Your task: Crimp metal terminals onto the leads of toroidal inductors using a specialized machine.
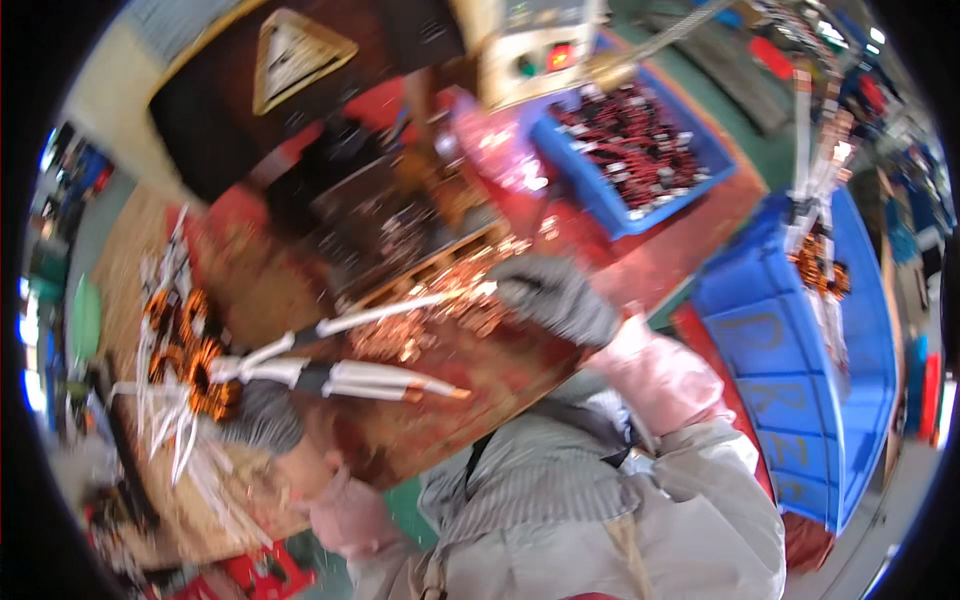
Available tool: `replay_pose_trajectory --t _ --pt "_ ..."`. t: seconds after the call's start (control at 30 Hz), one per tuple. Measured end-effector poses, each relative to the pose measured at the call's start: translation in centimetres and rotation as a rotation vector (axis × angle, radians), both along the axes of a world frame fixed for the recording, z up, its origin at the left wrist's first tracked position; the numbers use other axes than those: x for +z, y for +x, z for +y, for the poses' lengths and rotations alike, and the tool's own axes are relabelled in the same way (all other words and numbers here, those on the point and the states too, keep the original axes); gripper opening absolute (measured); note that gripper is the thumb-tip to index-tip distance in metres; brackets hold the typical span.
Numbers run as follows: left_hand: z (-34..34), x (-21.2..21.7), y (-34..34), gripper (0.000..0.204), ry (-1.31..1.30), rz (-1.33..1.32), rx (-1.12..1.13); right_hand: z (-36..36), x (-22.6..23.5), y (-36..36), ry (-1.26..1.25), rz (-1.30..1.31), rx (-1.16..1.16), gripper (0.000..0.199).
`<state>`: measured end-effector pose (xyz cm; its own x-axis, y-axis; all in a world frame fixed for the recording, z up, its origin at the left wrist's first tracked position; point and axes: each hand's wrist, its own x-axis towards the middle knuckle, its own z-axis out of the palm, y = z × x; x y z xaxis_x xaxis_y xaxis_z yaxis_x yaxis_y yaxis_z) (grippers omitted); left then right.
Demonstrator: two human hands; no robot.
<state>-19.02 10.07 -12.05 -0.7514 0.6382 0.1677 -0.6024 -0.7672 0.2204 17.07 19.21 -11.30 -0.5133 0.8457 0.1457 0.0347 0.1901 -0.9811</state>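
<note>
A copper-wound ring coil (212, 382) with long white-sleeved leads (370, 380) is held over the left of the bench. My left hand (262, 418), in a grey glove, is closed on it from below, its fingers partly hidden behind the leads. Dark bands wrap the leads partway along, and two of the ends show bare copper. One lead (385, 312) points up and right toward my right hand (560, 298). That hand, also gloved in grey, has its fingers pinched together at the lead's coppery tip; blur softens the exact contact.
A dark machine (370, 215) with a warning triangle (300, 60) stands ahead, with copper scraps (430, 325) before it. More coils (180, 320) lie at left. A blue crate (590, 190) holds red-and-black wired parts. The large blue bin (770, 370) at right contains coils.
</note>
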Motion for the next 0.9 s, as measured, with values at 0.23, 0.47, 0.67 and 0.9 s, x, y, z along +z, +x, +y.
replay_pose_trajectory --t 0.23,0.47,0.67,0.9 --pt "-1.1 1.0 0.7 0.065 -0.130 0.245 -0.070 1.5 -0.2 -1.6 -0.221 0.017 0.014 0.019" --pt "-1.3 0.6 -0.7 0.063 0.012 0.354 -0.201 1.3 1.2 -3.4 -0.220 0.038 0.115 0.021" --pt "-1.1 0.7 -0.6 0.067 -0.044 0.309 -0.171 1.7 1.6 -3.8 -0.214 0.150 0.197 0.020" --pt "-1.4 0.3 -1.5 0.067 -0.009 0.288 -0.219 3.3 2.0 -4.4 -0.199 0.201 0.279 0.020"
